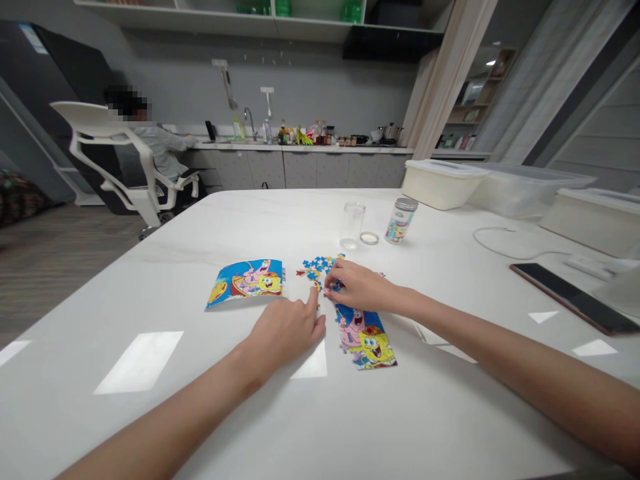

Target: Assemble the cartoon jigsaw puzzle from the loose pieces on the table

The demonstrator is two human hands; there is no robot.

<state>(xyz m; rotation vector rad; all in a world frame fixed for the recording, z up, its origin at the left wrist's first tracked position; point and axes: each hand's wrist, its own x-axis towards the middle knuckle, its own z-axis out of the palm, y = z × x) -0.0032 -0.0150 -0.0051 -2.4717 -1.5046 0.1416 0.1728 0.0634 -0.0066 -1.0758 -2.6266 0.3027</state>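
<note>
A partly joined jigsaw puzzle (369,339) with a yellow and a pink cartoon figure lies on the white table, below my right hand (357,287). That hand reaches over its upper edge, fingertips pinched together on a small puzzle piece (327,291). Loose puzzle pieces (320,264), mostly blue, are heaped just beyond both hands, some hidden by my right hand. My left hand (287,327) rests left of the joined part, index finger stretched to the near side of the heap, thumb apart, nothing visible in its grip. Left of it lies a curved picture sheet (250,280) showing the same figures.
Behind the pieces stand a clear jar (353,227), a round lid (369,238) and a printed canister (401,221). To the right are a phone (570,297), a white cable (500,253) and storage boxes (443,183). A person (160,147) sits far left by the counter.
</note>
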